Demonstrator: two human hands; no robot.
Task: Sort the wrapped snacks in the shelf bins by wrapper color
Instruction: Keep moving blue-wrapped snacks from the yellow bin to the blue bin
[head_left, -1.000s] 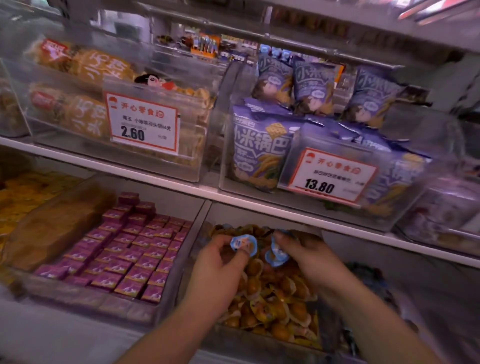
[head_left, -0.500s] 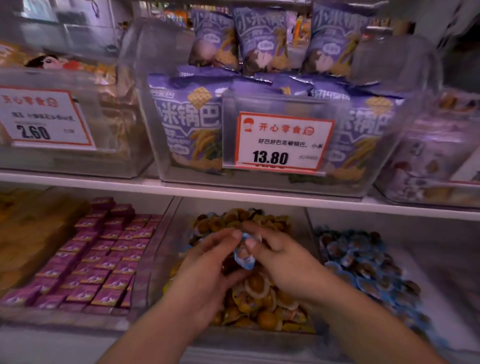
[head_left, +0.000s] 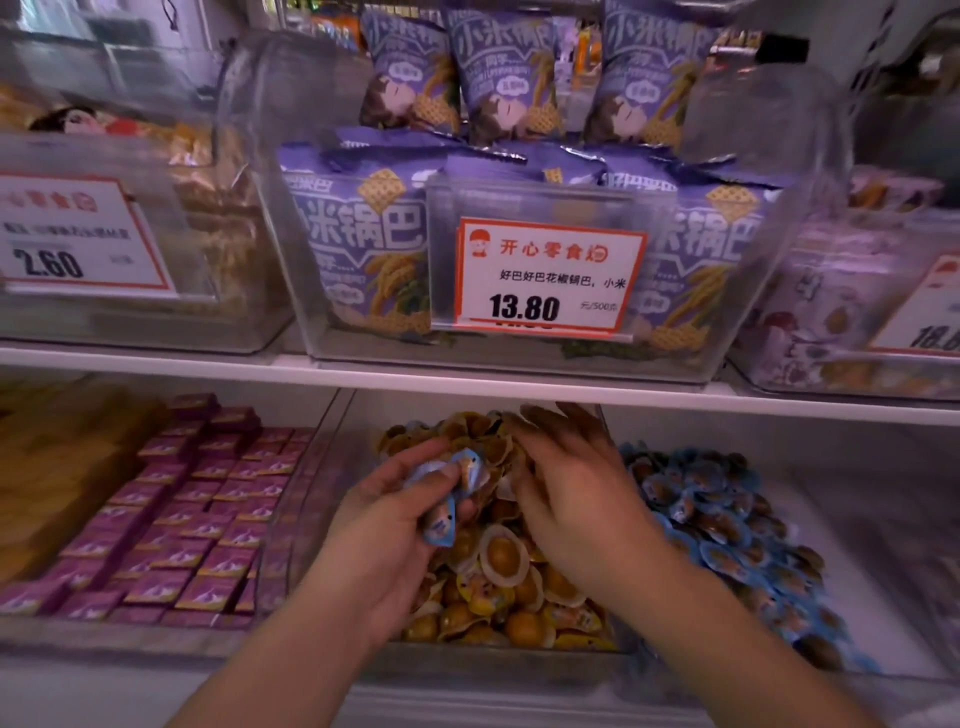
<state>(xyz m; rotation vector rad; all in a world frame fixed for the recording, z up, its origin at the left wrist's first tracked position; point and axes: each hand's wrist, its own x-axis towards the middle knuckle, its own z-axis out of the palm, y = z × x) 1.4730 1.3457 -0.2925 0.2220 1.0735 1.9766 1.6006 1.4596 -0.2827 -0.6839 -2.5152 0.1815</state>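
A clear bin (head_left: 291, 525) on the lower shelf holds a pile of yellow-wrapped snacks (head_left: 498, 582). My left hand (head_left: 384, 530) is above this pile, shut on a few blue-wrapped snacks (head_left: 452, 493). My right hand (head_left: 571, 493) hovers over the back of the same pile, fingers spread and blurred, with nothing visible in it. The bin to the right holds a heap of blue-wrapped snacks (head_left: 727, 530).
Left of the yellow pile, a bin is packed with small purple-wrapped squares (head_left: 171, 519). The upper shelf carries clear bins of purple snack bags (head_left: 363, 234) with price tags (head_left: 545, 275). The white shelf edge (head_left: 467, 382) runs just above my hands.
The view has shifted right, so the blue pile shows. The blue-wrapped snacks passed into my left hand, and my right hand let go and reached deeper over the yellow pile.
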